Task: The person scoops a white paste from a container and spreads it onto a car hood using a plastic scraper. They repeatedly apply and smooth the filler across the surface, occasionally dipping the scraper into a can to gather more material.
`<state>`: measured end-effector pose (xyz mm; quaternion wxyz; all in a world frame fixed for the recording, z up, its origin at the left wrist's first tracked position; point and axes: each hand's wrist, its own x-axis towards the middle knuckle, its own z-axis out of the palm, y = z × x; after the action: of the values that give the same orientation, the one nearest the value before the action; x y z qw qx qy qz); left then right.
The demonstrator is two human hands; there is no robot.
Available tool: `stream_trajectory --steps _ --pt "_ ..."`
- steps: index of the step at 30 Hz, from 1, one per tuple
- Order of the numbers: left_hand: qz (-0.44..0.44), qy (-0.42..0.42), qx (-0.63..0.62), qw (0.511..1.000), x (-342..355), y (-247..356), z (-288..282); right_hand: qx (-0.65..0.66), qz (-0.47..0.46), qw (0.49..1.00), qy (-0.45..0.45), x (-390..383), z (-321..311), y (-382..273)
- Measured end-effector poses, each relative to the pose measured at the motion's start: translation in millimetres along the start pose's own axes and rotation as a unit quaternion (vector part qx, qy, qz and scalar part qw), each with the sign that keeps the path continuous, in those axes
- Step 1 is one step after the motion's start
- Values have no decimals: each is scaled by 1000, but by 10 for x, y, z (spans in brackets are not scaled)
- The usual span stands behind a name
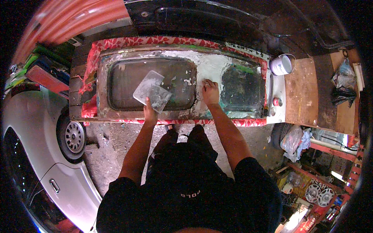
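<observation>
A weathered metal vehicle panel [243, 110] with two recessed sections lies on a red patterned cloth [89, 110], a pale filler patch [208, 62] between the recesses. My left hand [150, 110] grips a translucent, white-smeared plastic sheet [151, 89] with an angular notch, held over the left recess. My right hand [210, 91] is on or just above the pale patch, its fingers curled; whatever they hold, if anything, is too small or hidden to make out.
A silver car [58, 171] stands at the left. At the right are a white bucket [280, 66], a red can [277, 101], a wooden board [301, 89], plastic bags [293, 139] and shelving with hubcaps [325, 197]. A dark vehicle body [217, 19] spans the back.
</observation>
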<state>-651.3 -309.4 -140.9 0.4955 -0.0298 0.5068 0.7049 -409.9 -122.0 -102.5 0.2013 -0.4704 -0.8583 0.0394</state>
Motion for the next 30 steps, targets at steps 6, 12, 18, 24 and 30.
stream_trajectory --steps 6,12,18,24,30 --pt "13 5 -3 1000 -10 -3 16 70 62 995 22 28 -191 43" --pt "22 -22 -26 999 -21 12 18 106 93 988 68 163 -259 88" --pt "27 -39 -17 999 -114 114 111 61 46 997 -6 164 -214 39" --pt "28 -16 -10 999 -113 110 149 -14 -23 997 -75 101 -157 27" --pt "18 -17 -7 1000 5 16 32 -19 -19 985 -172 174 -349 14"
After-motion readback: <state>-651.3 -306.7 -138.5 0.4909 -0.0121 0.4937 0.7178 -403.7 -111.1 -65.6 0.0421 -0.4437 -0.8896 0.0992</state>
